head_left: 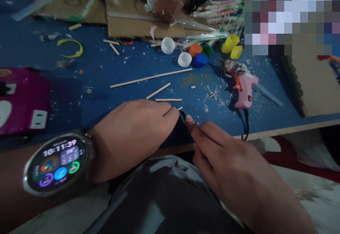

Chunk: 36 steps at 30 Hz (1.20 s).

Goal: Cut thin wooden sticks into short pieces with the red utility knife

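My left hand point(138, 127), with a smartwatch point(60, 166) on its wrist, is closed on a thin wooden stick point(180, 108). Only the stick's short end pokes out past the fingertips. My right hand point(225, 156) grips a small knife point(182, 113); its dark blade tip shows close to that end, and its handle is hidden in my fingers. Whether blade and stick touch, I cannot tell. Just beyond my left hand lie two short stick pieces point(158, 90) point(169, 100) and a longer stick point(151, 78) on the blue tabletop point(101, 110).
A pink glue gun point(245, 90) lies at the right, its cord over the table edge. Bottle caps point(184, 59) and wrapped sticks point(220, 12) sit farther back near cardboard point(132, 24). A magenta box-like object point(23, 99) stands left. Shavings litter the surface.
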{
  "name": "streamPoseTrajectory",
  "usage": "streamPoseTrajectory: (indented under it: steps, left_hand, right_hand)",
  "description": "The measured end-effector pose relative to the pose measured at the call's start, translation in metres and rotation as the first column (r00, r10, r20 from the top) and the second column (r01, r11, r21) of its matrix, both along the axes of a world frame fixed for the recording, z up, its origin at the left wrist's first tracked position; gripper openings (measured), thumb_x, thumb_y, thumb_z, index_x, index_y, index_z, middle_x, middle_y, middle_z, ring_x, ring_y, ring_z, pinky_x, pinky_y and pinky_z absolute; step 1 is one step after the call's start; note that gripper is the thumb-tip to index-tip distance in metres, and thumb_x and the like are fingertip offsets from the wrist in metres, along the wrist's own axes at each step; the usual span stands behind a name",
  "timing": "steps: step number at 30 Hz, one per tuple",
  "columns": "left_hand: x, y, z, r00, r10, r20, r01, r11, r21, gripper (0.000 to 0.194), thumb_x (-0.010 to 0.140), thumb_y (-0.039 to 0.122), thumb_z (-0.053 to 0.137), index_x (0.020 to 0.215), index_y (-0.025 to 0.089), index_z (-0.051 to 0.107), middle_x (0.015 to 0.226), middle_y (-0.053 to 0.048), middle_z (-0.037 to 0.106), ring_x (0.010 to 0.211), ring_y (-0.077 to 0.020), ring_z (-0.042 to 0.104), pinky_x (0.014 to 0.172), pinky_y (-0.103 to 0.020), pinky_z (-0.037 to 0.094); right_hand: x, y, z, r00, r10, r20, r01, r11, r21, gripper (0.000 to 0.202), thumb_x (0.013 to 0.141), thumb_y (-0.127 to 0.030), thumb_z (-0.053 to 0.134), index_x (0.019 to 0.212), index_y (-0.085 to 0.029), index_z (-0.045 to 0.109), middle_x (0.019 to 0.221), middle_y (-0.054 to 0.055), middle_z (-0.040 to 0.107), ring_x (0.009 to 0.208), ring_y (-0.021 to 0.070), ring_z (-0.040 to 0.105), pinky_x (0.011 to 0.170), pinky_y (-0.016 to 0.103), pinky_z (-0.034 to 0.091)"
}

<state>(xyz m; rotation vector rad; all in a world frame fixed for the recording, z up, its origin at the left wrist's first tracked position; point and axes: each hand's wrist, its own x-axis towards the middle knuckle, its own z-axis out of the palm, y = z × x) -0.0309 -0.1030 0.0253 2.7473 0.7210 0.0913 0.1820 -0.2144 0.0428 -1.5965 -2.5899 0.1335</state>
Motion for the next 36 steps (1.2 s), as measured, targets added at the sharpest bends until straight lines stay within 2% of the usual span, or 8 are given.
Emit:
streamPoseTrajectory:
  steps: [4, 7, 12, 17, 23, 27, 30, 36]
  left_hand:
    - [0.0, 0.001, -0.001, 0.999, -0.009, -0.036, 0.009, 1.0, -0.011, 0.037, 0.108, 0.055, 0.074, 0.11, 0.018, 0.076, 0.106, -0.012, 0.083, 0.093, -0.0346, 0.081, 0.078, -0.046, 0.062]
    - [-0.002, 0.003, -0.003, 1.0, -0.014, -0.027, 0.016, 0.999, 0.044, 0.046, 0.107, 0.061, 0.074, 0.114, 0.016, 0.076, 0.107, -0.013, 0.083, 0.09, -0.0338, 0.08, 0.074, -0.044, 0.058]
    - [-0.008, 0.006, -0.008, 0.996, -0.039, 0.083, 0.027, 0.99, 0.139, 0.053, 0.109, 0.072, 0.064, 0.103, 0.02, 0.072, 0.092, -0.007, 0.077, 0.079, -0.0284, 0.074, 0.068, -0.041, 0.05]
    - [-0.014, 0.007, -0.013, 0.987, -0.064, 0.148, 0.04, 0.986, 0.161, 0.056, 0.114, 0.074, 0.052, 0.103, 0.022, 0.07, 0.091, -0.005, 0.074, 0.077, -0.0264, 0.071, 0.067, -0.04, 0.046]
    - [-0.016, 0.007, -0.016, 0.988, -0.053, 0.146, 0.032, 0.99, 0.137, 0.054, 0.111, 0.074, 0.058, 0.109, 0.022, 0.072, 0.094, -0.006, 0.075, 0.082, -0.0281, 0.073, 0.07, -0.04, 0.047]
    - [-0.014, 0.006, -0.014, 0.988, -0.044, 0.148, 0.027, 0.993, 0.112, 0.054, 0.112, 0.074, 0.058, 0.108, 0.022, 0.073, 0.094, -0.006, 0.076, 0.082, -0.0284, 0.073, 0.07, -0.041, 0.049]
    - [-0.012, 0.005, -0.01, 0.998, 0.003, 0.063, -0.008, 0.996, 0.085, 0.055, 0.115, 0.071, 0.053, 0.104, 0.021, 0.074, 0.088, -0.006, 0.075, 0.076, -0.028, 0.071, 0.068, -0.042, 0.048]
    - [-0.007, 0.002, -0.004, 1.0, -0.005, 0.02, 0.003, 0.995, 0.101, 0.052, 0.111, 0.069, 0.062, 0.106, 0.019, 0.076, 0.087, -0.007, 0.074, 0.077, -0.0301, 0.072, 0.067, -0.043, 0.047]
  right_hand:
    - [0.001, -0.002, -0.001, 1.0, -0.001, 0.029, 0.001, 1.0, -0.005, 0.052, 0.099, -0.003, 0.056, 0.147, 0.001, 0.076, 0.112, 0.017, 0.084, 0.086, 0.0251, 0.085, 0.053, 0.028, 0.067]
    - [0.002, -0.005, -0.001, 0.999, -0.002, 0.051, 0.004, 0.999, -0.04, 0.054, 0.098, -0.004, 0.058, 0.149, -0.004, 0.076, 0.118, 0.018, 0.084, 0.083, 0.0245, 0.084, 0.058, 0.03, 0.07]
    - [0.001, -0.005, -0.003, 1.0, -0.001, -0.012, 0.001, 1.0, 0.0, 0.053, 0.101, -0.006, 0.056, 0.15, -0.004, 0.075, 0.115, 0.017, 0.085, 0.088, 0.0263, 0.084, 0.058, 0.031, 0.069]
    - [-0.001, -0.002, 0.001, 0.988, -0.116, -0.101, 0.111, 0.992, -0.059, 0.049, 0.106, -0.01, 0.053, 0.149, -0.009, 0.075, 0.105, 0.01, 0.084, 0.071, 0.0235, 0.081, 0.054, 0.036, 0.065]
    - [0.0, -0.002, 0.0, 0.972, -0.22, -0.081, 0.214, 0.973, -0.083, 0.05, 0.109, -0.013, 0.053, 0.156, -0.015, 0.067, 0.125, 0.013, 0.085, 0.08, 0.0283, 0.085, 0.058, 0.04, 0.066]
    - [0.002, -0.002, -0.003, 0.969, -0.225, -0.105, 0.219, 0.973, -0.07, 0.052, 0.111, -0.015, 0.053, 0.162, -0.014, 0.062, 0.122, 0.013, 0.085, 0.077, 0.0271, 0.084, 0.058, 0.04, 0.064]
    - [0.003, 0.001, -0.003, 0.963, -0.235, -0.132, 0.231, 0.972, -0.044, 0.052, 0.112, -0.016, 0.054, 0.163, -0.012, 0.062, 0.112, 0.011, 0.083, 0.076, 0.0263, 0.082, 0.057, 0.039, 0.064]
    - [-0.001, 0.005, -0.004, 0.957, -0.208, -0.201, 0.197, 0.978, -0.072, 0.051, 0.112, -0.015, 0.052, 0.16, -0.007, 0.066, 0.114, 0.013, 0.082, 0.083, 0.0254, 0.084, 0.063, 0.039, 0.067]
